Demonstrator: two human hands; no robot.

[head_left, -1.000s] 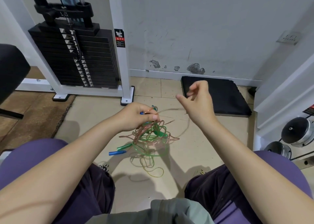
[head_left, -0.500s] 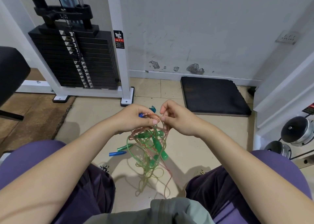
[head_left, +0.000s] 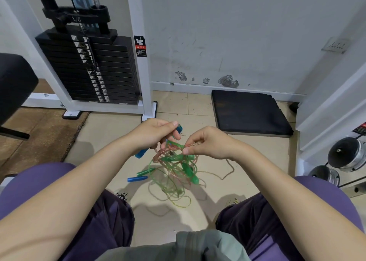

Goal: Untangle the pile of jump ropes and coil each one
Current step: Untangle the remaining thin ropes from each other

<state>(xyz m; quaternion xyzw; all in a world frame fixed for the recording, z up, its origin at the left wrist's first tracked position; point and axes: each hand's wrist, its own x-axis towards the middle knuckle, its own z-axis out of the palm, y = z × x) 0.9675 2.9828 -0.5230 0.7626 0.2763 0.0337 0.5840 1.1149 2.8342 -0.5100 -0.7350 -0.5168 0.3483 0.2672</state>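
A: Quick pass. Left hand [head_left: 156, 133]?

B: Fingers curled tight round a blue handle [head_left: 141, 153]; its other end pokes out by the thumb. Probably anchoring that rope so the rest can be pulled free of it.

A: Right hand [head_left: 208, 143]?

B: Thumb and forefinger pinching a pinkish cord [head_left: 193, 145] at the top of the tangle [head_left: 174, 167]. Looks like it's teasing one strand out.

A: Where's the tangle?

B: Hanging between the two hands, over the tiled floor [head_left: 111, 138] between the person's knees. Top part lifted; lower loops trail onto the floor. Green, pink and yellowish cords all wound together, can't tell which goes with which handle.

A: Other handles?

B: A second blue handle [head_left: 137, 179] and a green handle [head_left: 145, 171] lie on the floor just left of the tangle. More green handles [head_left: 189, 171] are caught inside it.

A: Loose ends?

B: One thin cord [head_left: 227, 171] runs out to the right on the floor.

A: Progress?

B: Early, I'd judge. Nothing coiled, no rope separated.

A: Background?

B: Weight stack [head_left: 89, 66] far left, black mat [head_left: 249, 112] by the wall.
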